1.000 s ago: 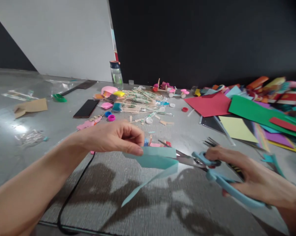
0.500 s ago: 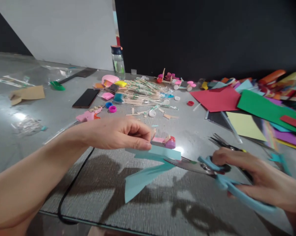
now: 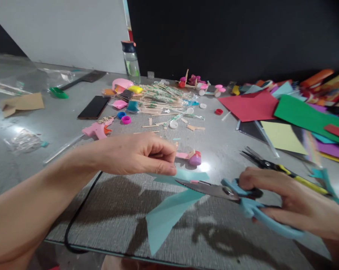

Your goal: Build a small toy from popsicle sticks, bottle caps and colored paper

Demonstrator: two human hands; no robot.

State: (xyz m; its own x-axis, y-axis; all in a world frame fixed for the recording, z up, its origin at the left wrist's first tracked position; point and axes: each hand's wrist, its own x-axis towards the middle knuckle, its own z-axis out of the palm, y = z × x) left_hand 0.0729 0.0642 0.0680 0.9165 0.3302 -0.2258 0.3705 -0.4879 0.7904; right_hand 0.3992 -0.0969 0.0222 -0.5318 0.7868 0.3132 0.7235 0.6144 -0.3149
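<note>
My left hand pinches the upper strip of a light blue sheet of paper between thumb and fingers. The sheet's lower piece droops below the strip toward the table's front. In my right hand is a pair of scissors with light blue handles. Its blades lie close together, pointing left, with the paper along them. Just behind the paper sits a small pink piece with a purple and red bottle cap. Beyond my right fingers lie yellow-and-black pliers.
Behind my left hand lie a pink glue gun, a black phone and a pile of wrapped wooden sticks. A water bottle stands at the back. Coloured sheets, including a red one, cover the right side. A black cable crosses the front edge.
The scissors have shifted left along the paper and their blades have come closer together. The lower paper piece hangs further down. My left hand keeps its pinch.
</note>
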